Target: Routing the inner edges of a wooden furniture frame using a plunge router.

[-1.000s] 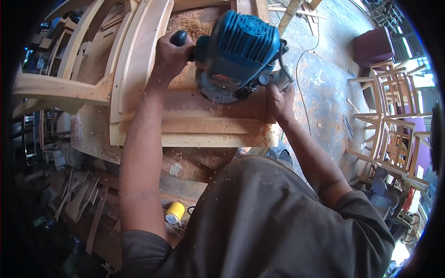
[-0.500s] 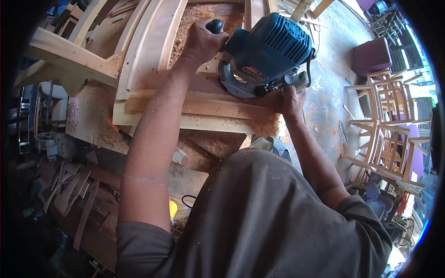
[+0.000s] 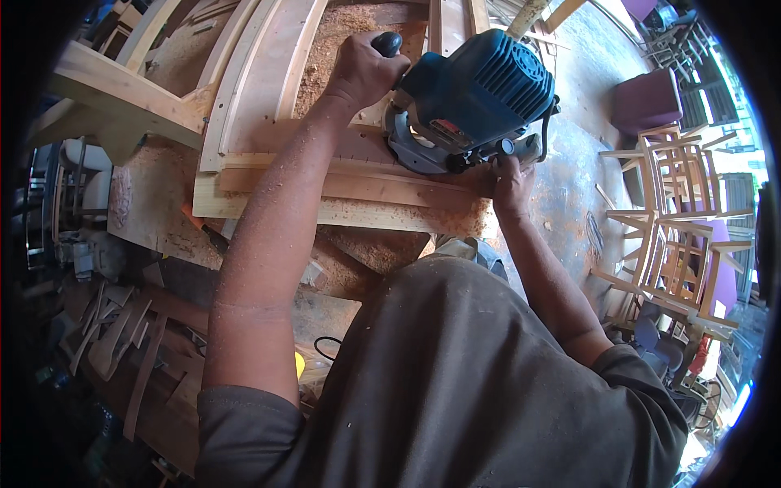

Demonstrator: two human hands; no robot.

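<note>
A blue electric router [image 3: 472, 102] stands on a curved wooden frame piece [image 3: 325, 175] covered in sawdust. My left hand [image 3: 362, 69] grips the router's black left knob handle. On the other side, my right hand [image 3: 512, 179] is closed around its right handle, low at the edge of the wood. The router's round base rests flat on the wood between both hands. My forearms are dusted with wood chips.
Sawdust lies thick on the bench [image 3: 163, 211] and the frame. Wood offcuts [image 3: 122, 350] are piled at the lower left. Unfinished wooden chair frames [image 3: 675, 220] are stacked at the right, near a purple upholstered seat [image 3: 647, 102]. A concrete floor [image 3: 569, 187] shows beyond the bench.
The router and both hands have shifted to the right along the curved wood, and the view has drifted left, bringing the frame nearer the middle.
</note>
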